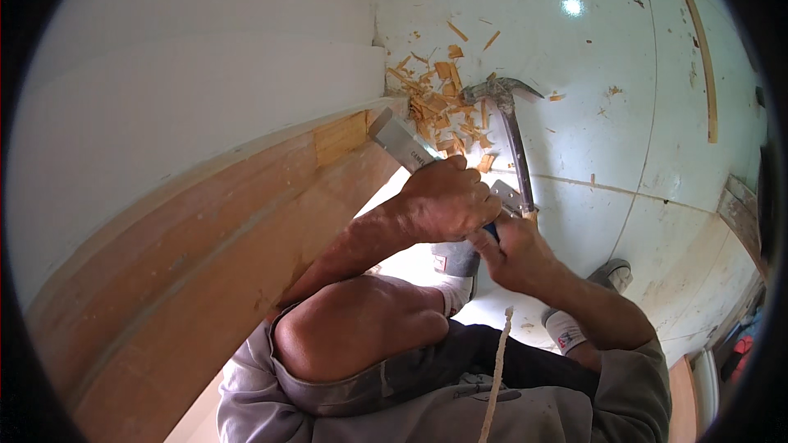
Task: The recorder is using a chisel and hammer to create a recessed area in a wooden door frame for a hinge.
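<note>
We clamp our left hand (443, 197) on a flat pry bar (402, 143) and our right hand (513, 250) on a hammer (513, 135); wood chips (439, 107) litter the floor (624, 139) at twelve o'clock, beside the wooden wall base (205, 254).

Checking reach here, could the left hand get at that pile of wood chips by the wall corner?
Probably not at once: the left hand is wrapped around the flat metal tool, though the wood chips lie uncovered just beyond its tip.
</note>
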Tool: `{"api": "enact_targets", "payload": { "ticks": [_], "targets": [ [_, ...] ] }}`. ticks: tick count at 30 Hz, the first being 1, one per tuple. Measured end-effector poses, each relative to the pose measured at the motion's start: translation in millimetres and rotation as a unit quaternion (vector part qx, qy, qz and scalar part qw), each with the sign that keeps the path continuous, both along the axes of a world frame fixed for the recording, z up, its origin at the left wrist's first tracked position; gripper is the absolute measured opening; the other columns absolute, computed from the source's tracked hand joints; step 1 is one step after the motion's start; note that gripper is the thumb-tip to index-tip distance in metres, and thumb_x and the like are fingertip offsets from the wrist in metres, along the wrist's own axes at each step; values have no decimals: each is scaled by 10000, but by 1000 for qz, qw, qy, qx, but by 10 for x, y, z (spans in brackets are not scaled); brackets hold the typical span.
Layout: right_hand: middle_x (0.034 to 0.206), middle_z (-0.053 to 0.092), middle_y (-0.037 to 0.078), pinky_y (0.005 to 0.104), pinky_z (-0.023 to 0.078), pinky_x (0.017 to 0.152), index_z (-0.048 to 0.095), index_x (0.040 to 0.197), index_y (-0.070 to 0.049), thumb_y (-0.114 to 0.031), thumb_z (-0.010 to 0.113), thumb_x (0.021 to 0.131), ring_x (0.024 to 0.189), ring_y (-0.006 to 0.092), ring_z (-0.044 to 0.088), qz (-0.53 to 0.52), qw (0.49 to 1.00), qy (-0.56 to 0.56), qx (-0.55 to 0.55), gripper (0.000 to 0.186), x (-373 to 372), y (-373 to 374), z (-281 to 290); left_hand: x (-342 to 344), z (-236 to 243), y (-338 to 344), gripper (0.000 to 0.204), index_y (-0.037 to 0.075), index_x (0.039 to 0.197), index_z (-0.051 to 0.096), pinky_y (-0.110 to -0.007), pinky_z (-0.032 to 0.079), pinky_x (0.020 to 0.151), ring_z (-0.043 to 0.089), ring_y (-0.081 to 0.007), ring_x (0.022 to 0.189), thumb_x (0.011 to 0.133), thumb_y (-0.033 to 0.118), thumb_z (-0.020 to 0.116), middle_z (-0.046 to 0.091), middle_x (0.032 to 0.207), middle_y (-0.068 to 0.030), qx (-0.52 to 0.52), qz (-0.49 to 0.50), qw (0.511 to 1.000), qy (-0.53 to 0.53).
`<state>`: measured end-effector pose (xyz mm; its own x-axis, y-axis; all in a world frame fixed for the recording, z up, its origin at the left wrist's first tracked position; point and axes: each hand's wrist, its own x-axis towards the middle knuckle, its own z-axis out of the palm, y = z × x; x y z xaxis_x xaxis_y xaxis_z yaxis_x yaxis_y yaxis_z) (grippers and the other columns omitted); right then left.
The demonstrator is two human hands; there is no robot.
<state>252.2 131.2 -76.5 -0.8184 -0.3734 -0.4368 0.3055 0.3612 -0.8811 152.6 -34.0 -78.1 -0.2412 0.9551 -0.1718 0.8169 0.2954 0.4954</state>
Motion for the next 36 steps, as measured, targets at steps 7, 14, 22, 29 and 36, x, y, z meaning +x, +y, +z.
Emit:
{"api": "enact_targets", "payload": {
  "ticks": [7,14,22,29,36],
  "targets": [
    [699,601,308,535,509,591,471,1051,118,-308,558,951,668,492,626,-27,997,-78,-6,447,232,-379,8,-13,110,-197,85,140,785,607,-315,449,703,618,-165,750,755,213,639,604,688,20,-5,-66,998,1],
    [735,627,277,518,526,669,478,1110,98,-292,544,955,708,476,640,8,1000,-25,-13,424,-149,25,239,-47,133,-42,102,166,794,577,-324,433,649,586,-156,693,741,239,625,542,668,30,50,-8,998,30],
    [896,636,301,505,509,810,519,1133,59,-293,546,952,871,456,647,105,987,-120,24,396,-434,222,503,-32,139,53,164,137,799,582,-342,415,640,582,-169,678,740,282,631,551,673,12,116,81,990,14],
    [876,648,273,500,514,762,542,1118,27,-307,561,946,832,450,650,130,974,-183,27,377,-727,325,589,-91,142,118,266,132,792,595,-356,427,658,601,-189,693,741,386,654,580,685,-4,91,112,990,1],
    [838,647,273,508,515,708,535,1075,54,-355,536,960,781,471,639,33,998,-44,-34,425,-166,76,235,-15,168,-1,198,160,796,573,-326,409,636,580,-152,660,720,321,661,537,666,34,57,57,997,15]
  ]
}}
